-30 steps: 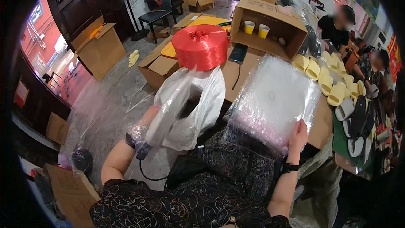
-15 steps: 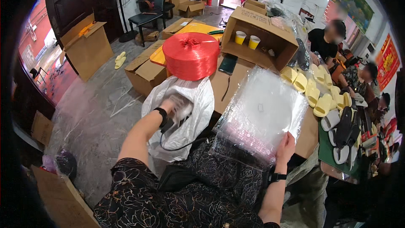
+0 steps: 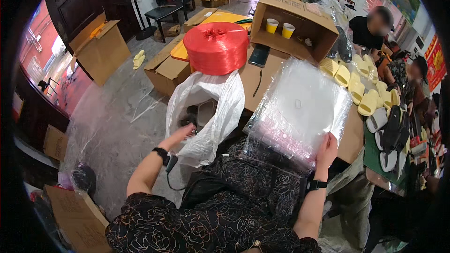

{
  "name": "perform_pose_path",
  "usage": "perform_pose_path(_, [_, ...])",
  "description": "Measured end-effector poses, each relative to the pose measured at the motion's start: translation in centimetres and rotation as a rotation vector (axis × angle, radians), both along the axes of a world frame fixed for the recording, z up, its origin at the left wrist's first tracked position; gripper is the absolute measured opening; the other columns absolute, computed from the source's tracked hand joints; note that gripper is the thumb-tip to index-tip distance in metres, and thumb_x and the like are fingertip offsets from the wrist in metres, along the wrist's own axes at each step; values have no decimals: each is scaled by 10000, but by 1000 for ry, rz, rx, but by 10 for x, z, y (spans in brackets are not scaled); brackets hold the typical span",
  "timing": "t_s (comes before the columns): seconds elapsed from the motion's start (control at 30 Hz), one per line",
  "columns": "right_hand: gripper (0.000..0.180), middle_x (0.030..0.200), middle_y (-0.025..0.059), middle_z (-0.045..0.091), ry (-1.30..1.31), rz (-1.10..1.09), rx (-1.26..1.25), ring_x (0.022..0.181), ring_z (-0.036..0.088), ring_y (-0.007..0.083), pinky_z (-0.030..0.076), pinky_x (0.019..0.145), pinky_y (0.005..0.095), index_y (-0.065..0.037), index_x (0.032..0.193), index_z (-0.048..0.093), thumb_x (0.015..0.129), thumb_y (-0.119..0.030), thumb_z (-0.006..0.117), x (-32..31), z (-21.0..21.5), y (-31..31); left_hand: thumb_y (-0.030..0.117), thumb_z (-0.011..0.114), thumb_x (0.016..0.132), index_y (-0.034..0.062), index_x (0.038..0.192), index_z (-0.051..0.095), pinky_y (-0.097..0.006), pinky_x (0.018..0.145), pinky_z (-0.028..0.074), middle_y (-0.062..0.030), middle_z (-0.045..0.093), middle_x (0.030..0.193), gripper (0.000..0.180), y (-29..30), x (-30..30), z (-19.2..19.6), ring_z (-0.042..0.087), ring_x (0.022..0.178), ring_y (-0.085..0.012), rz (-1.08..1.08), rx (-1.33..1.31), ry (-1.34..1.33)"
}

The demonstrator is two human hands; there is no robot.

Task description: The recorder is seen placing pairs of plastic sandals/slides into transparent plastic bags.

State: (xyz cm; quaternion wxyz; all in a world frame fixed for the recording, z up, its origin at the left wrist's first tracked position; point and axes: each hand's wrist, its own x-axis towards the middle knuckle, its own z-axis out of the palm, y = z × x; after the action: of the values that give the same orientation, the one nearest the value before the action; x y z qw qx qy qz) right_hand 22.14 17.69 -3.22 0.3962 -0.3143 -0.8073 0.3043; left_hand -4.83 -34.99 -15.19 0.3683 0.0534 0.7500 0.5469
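My left hand [image 3: 185,133] is at the near left side of the opening of a white plastic sack [image 3: 223,124]. Its fingers look stretched out, a little blurred, with nothing visible in them. Deeper in the sack lie a clear plastic piece [image 3: 206,111] and something dark. My right hand [image 3: 326,151] pinches the near right edge of a stack of clear plastic bags [image 3: 304,105]. The stack lies flat, partly over the cardboard-topped table and partly toward my lap. Pink print shows along its near end. Beside my left wrist hangs a grey handle-like thing [image 3: 172,162] with a dark cord.
A large red twine roll [image 3: 215,49] stands beyond the sack. Behind it are a phone [image 3: 259,55] and an open carton [image 3: 300,27] with two yellow-and-white cups. Yellow slippers [image 3: 370,102] and dark ones crowd the right. Another person [image 3: 368,32] sits at the far right.
My left hand has drawn back toward me from inside the sack, and the whitish clear stuff at it is gone from its fingers. My right hand keeps its grip on the bags.
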Motion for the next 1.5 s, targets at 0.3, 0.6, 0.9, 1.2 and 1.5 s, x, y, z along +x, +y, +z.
perform_pose_path(0.3, [335, 1133, 174, 646, 60, 15, -34, 1030, 636, 242, 501, 910, 335, 50, 1194, 585, 988, -213, 555, 5, -5, 3, 784, 426, 817, -8, 904, 723, -473, 817, 496, -258, 683, 913, 850, -5, 79, 71, 639, 907, -438, -537, -739, 557])
perform_pose_path(0.6, [313, 1109, 185, 661, 43, -31, 3, 1015, 652, 287, 503, 896, 353, 35, 1154, 608, 960, -209, 580, 2, 1, -5, 594, 619, 822, -13, 766, 683, -464, 653, 476, -215, 636, 692, 612, 21, 23, 168, 633, 705, -385, -72, -403, 808])
perform_pose_path(0.9, [320, 1025, 171, 642, 21, -8, 129, 954, 612, 365, 490, 835, 438, -30, 1075, 600, 859, -256, 674, -2, 2, -7, 442, 774, 739, -4, 1078, 663, -432, 889, 483, -227, 640, 1111, 571, 52, 53, 221, 605, 1046, -380, -467, -886, 935])
perform_pose_path(1.2, [244, 1082, 155, 614, -115, 24, 157, 1006, 584, 367, 476, 871, 440, -36, 999, 607, 862, -233, 652, 8, 11, -2, 329, 717, 828, 105, 1324, 533, -469, 1112, 327, -186, 400, 1471, 575, 302, 85, 257, 356, 1359, -410, -865, 74, 1419])
perform_pose_path(1.5, [380, 1076, 85, 689, 23, 305, -470, 916, 644, 156, 521, 773, 312, -24, 1184, 644, 877, -234, 719, 36, 25, 62, 402, 660, 843, 170, 1298, 586, -518, 1109, 279, -194, 458, 1425, 516, 375, 60, 176, 395, 1325, -400, -935, -9, 1407])
